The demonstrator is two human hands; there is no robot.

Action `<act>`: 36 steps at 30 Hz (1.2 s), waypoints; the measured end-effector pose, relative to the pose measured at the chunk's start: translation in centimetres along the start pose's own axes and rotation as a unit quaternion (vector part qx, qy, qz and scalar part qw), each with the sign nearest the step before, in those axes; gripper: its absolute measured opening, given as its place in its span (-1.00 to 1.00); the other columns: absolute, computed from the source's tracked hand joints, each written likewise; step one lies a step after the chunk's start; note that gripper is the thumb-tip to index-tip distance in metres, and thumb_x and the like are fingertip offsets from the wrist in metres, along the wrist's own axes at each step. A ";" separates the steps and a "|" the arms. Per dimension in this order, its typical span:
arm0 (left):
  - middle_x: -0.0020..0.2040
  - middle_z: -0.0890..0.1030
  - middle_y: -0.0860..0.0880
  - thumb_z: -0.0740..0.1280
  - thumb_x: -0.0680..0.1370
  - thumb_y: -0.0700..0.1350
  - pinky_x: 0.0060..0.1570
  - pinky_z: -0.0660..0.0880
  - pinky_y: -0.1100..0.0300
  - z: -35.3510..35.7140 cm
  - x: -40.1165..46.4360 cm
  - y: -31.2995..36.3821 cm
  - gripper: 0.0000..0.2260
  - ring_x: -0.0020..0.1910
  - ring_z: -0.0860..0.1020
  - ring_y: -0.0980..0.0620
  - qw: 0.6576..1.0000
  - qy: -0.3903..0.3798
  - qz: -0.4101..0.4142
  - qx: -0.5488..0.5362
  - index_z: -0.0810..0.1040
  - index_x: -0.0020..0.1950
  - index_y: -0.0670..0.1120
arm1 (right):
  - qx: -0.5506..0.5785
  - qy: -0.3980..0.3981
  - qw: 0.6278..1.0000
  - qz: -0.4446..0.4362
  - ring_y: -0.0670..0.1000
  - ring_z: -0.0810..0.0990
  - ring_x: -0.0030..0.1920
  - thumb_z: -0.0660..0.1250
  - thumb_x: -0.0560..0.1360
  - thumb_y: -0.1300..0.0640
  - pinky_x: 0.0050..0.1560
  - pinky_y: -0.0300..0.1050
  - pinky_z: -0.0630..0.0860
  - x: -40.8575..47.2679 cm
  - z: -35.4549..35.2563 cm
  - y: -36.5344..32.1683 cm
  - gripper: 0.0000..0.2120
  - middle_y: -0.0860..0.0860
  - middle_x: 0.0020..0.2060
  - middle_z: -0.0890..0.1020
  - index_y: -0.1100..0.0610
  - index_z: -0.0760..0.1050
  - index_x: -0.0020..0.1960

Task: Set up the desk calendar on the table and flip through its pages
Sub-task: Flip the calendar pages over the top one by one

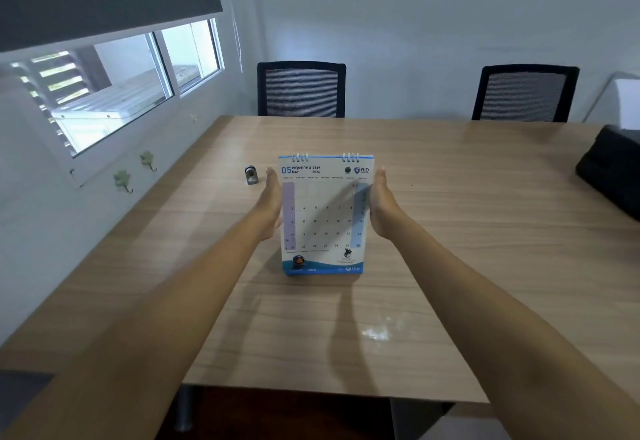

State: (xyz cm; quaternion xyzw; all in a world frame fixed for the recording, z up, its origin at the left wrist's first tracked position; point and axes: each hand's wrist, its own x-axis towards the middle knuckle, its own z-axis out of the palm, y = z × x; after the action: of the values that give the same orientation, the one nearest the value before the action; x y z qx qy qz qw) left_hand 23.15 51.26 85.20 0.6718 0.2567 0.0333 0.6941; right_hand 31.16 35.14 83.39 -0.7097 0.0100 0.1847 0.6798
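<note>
Wooden table (450,197); calendar (323,211) edges behind flat hands (273,204).

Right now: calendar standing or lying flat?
Standing: the desk calendar rests its bottom edge on the table, May page facing the camera, spiral binding on top.

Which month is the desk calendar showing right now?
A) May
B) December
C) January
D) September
A: the page facing the camera on the desk calendar is headed "05 MAY 2026", while the left hand and right hand flank its side edges as it stands on the table.
</note>
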 end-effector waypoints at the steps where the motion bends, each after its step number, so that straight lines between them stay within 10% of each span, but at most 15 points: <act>1: 0.57 0.17 -0.03 -0.29 0.57 0.29 0.53 0.01 -0.07 -0.1 0.0 0.1 -0.35 0.57 0.07 -0.06 1.000 -0.001 -0.002 0.008 0.17 0.55 0.05 | -0.005 0.000 1.000 -0.002 0.12 0.15 0.54 -0.29 0.59 -0.25 0.52 0.06 0.03 -0.4 -0.1 -0.3 -0.30 0.07 0.51 0.28 0.07 0.30 0.49; 7: 0.50 0.34 -0.10 -0.29 0.57 0.28 0.50 0.13 -0.05 -1.1 -1.6 1.6 -0.32 0.49 0.27 -0.14 0.990 -0.014 -0.014 0.143 0.30 0.50 0.00 | -0.111 -0.003 0.993 0.030 0.17 0.22 0.51 -0.27 0.55 -0.33 0.50 0.15 0.12 -2.3 -1.0 -1.5 -0.24 0.07 0.52 0.24 0.10 0.16 0.54; 10: 0.27 0.55 -0.22 -0.20 0.58 0.30 0.21 0.44 0.02 -2.2 -2.6 2.8 -0.25 0.26 0.52 -0.19 0.984 0.023 -0.025 0.177 0.42 0.38 -0.22 | -0.147 0.003 0.989 0.004 0.09 0.54 0.00 -0.25 0.58 -0.27 0.03 -0.04 0.41 -3.4 -2.2 -2.7 -0.25 0.14 0.11 0.58 0.21 0.46 0.31; 16: 0.19 0.58 -0.25 -0.15 0.58 0.30 0.02 0.47 0.07 -3.4 -3.4 6.3 -0.21 0.06 0.58 -0.17 0.997 0.042 -0.007 0.069 0.43 0.31 -0.36 | 0.001 0.002 1.000 -0.017 -0.04 0.52 -0.51 -0.10 0.62 -0.09 -0.42 -0.29 0.46 -4.0 -4.5 -6.6 -0.55 0.03 -0.48 0.58 0.19 0.42 0.10; 19: -0.01 0.63 -0.23 -0.12 0.57 0.31 -0.07 0.52 0.08 -3.7 -3.3 7.7 -0.23 -0.11 0.60 -0.14 1.000 0.023 0.017 0.005 0.43 0.31 -0.34 | 0.118 -0.027 0.992 -0.041 0.07 0.65 -0.11 -0.06 0.63 0.03 -0.10 -0.10 0.54 -4.3 -4.6 -7.5 -0.70 0.12 -0.11 0.66 0.12 0.32 0.23; 22: 0.24 0.57 -0.19 -0.16 0.58 0.29 0.16 0.45 0.00 -3.0 -3.1 8.1 -0.27 0.15 0.55 -0.15 0.998 -0.005 0.060 0.019 0.39 0.38 -0.24 | 0.115 -0.025 0.989 -0.094 0.11 0.46 0.32 -0.07 0.65 0.01 0.22 0.05 0.39 -4.2 -3.2 -7.4 -0.61 0.09 0.30 0.53 0.10 0.22 0.42; 26: 0.52 0.31 -0.04 -0.20 0.57 0.31 0.44 0.23 -0.11 -1.2 -2.7 7.2 -0.32 0.49 0.26 -0.11 0.978 -0.017 0.141 0.155 0.21 0.53 -0.05 | -0.128 -0.009 0.967 -0.222 0.07 0.36 0.35 -0.04 0.65 -0.01 0.26 -0.01 0.33 -3.3 -1.1 -6.2 -0.58 0.09 0.34 0.40 0.17 0.26 0.42; 31: 0.40 0.40 -0.24 -0.16 0.63 0.14 0.37 0.28 -0.05 -0.4 0.3 5.4 -0.42 0.42 0.32 -0.22 0.896 0.017 0.215 0.389 0.36 0.38 -0.22 | -0.472 0.015 0.847 -0.242 0.13 -0.10 0.58 -0.10 0.61 -0.18 0.51 0.31 -0.06 -0.5 -0.3 -4.3 -0.41 0.00 0.59 -0.04 0.03 -0.03 0.58; 36: 0.45 0.35 -0.23 -0.39 0.34 0.49 0.44 0.23 -0.10 -1.4 4.4 4.0 0.04 0.47 0.26 -0.18 0.830 0.011 0.196 0.522 0.31 0.44 -0.20 | -0.549 0.049 0.804 -0.221 0.14 -0.13 0.58 -0.11 0.60 -0.21 0.47 0.36 -0.17 0.5 -0.6 -3.0 -0.39 -0.03 0.59 -0.04 0.01 -0.06 0.58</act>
State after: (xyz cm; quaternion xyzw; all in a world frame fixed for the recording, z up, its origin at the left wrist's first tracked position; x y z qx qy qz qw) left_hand 27.60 54.71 87.62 0.9697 0.1064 0.0378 0.2164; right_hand 32.61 34.95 86.15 -0.9555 -0.2169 -0.0314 0.1975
